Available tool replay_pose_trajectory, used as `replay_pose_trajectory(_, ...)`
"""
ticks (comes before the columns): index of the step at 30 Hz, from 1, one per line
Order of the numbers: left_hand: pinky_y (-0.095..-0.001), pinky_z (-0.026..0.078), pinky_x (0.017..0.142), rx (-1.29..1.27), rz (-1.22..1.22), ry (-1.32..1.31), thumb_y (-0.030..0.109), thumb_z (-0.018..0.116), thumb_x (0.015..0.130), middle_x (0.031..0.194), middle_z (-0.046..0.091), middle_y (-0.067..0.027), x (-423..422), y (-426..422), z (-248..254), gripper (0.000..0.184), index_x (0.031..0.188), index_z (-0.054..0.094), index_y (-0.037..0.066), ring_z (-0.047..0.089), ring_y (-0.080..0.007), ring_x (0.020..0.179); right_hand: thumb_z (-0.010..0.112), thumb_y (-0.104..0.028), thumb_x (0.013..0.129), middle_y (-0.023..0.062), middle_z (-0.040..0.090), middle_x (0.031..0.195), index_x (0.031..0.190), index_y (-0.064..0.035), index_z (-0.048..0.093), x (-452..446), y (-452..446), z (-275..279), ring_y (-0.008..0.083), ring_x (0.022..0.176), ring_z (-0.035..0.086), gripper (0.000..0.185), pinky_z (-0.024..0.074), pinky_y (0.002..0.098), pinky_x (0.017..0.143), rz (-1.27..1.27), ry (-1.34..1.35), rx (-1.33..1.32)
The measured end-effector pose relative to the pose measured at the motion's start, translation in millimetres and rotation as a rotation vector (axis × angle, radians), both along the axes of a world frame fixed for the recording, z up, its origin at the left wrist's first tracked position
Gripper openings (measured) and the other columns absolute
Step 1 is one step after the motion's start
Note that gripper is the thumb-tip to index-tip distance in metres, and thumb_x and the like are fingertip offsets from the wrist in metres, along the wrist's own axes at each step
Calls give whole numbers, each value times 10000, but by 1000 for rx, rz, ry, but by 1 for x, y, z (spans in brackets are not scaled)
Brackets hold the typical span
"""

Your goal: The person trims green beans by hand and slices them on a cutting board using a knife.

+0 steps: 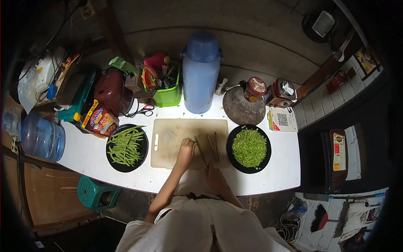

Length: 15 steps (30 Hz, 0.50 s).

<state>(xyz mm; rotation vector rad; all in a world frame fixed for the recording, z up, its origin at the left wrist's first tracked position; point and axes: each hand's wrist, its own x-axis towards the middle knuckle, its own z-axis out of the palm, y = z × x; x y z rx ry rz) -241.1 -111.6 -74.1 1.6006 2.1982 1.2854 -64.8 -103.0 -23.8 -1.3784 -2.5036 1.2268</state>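
Note:
My left hand (186,151) is closed over the cutting board (168,130), its fingers round a green bean (197,139). The knife (204,150) points away from me just right of those fingers, and my right hand (213,174) is closed on its handle at the board's near edge. A thin dark line, perhaps the blade's shadow, lies to the right of the knife. On the left, a black plate (144,157) holds whole green beans (125,147). The black plate (266,161) on the right bears a heap of chopped green beans (249,147).
Behind the board stands a tall blue water jug (202,75). A green basket (167,97), scissors (146,110) and a snack packet (100,119) are at the back left. At the back right are a round stone slab (241,110) and a printed card (283,120).

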Motion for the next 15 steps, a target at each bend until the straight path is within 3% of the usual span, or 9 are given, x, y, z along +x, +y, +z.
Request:
replay_pose_trajectory(5,-407,464,735,83,-41,111,-18,585,815,852,565,-195,0,-3,4,87,872,606,-80,551,-360,828,444,-198,939,305,606,814,1039,-8,426,2,1,-5,491,781,588,215,457,573,666,-20,45,-36)
replay_pose_trajectory(15,-367,481,702,151,-18,-91,2,606,825,850,609,-182,-6,-4,5,76,859,635,-60,591,-335,773,450,-194,934,314,597,812,1027,1,424,1,0,2,502,788,576,218,447,577,671,-34,55,-20)
